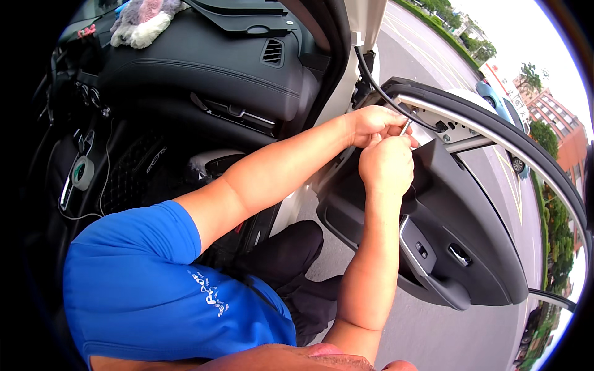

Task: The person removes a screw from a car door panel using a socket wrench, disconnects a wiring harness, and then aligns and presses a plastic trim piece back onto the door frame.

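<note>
A: Starting at the left, what comes first?

B: The black dashboard (210, 68), well apart from the work. Then the left hand (371, 125), at the end of a forearm reaching across from the left.

A: What is it doing?

B: Its fingers are curled in, narrow, toward the other hand. I cannot tell whether they grip anything; the fingertips are partly hidden.

A: And the right hand?

B: Next along, the right hand (387, 164) comes up from below, just under the left one. It is curled tight and seems to hold the lower end of the thin metal rod (406, 127).

A: How does the rod lie?

B: Just beyond both hands, to their upper right. Its long axis slants upward and slightly right, away from the right fist, which looks the nearer hand. The left sits just beside it, on its left.

A: What is past the rod?

B: A curved black strip (385, 94) passes close to its upper end. Farther right come the bare metal corner (458, 133) of the door frame and, below that, the dark door panel (464, 210). Whether the rod's tip touches metal, I cannot tell.
</note>
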A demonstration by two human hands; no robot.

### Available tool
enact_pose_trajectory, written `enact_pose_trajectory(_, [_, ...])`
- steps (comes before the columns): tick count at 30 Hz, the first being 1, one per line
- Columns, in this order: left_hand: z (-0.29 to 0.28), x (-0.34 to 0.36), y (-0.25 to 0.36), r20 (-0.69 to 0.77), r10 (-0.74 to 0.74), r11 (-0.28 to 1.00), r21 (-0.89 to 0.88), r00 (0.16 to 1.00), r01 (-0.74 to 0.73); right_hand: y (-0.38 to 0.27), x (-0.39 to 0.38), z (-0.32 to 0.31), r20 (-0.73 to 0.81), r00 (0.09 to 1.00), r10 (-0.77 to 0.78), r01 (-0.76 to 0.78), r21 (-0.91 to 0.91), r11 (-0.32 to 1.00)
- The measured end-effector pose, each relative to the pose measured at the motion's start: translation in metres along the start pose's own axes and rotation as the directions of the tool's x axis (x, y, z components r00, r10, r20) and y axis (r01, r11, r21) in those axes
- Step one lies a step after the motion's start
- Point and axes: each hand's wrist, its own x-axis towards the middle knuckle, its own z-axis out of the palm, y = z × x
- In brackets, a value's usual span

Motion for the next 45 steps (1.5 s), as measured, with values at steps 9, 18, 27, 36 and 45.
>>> enact_pose_trajectory(9, [-0.005,0.012,-0.001,0.072,0.109,0.994,-0.010,0.991,-0.109,0.027,0.019,0.037,0.100,0.995,0.012,-0.098,0.924,0.369])
enact_pose_trajectory(18, [0.032,0.001,0.026,-0.180,-0.030,0.975,0.212,0.983,0.068,0.035,0.009,0.075,-0.041,0.886,-0.463,-0.373,0.530,-0.761])
enact_pose_trajectory(27, [0.042,0.002,0.019,-0.356,0.036,0.945,0.315,0.934,0.084,0.023,0.009,0.037,-0.320,0.945,-0.062,0.031,-0.103,0.994])
enact_pose_trajectory(36, [0.026,-0.006,0.032,-0.119,-0.199,0.973,0.096,0.973,0.211,-0.001,0.027,0.063,0.194,0.974,-0.120,-0.211,0.567,-0.796])
enact_pose_trajectory(45, [0.014,0.013,0.015,-0.138,-0.110,0.983,0.130,0.984,0.128,0.030,0.001,0.038,-0.175,0.980,0.097,-0.010,0.444,0.896])
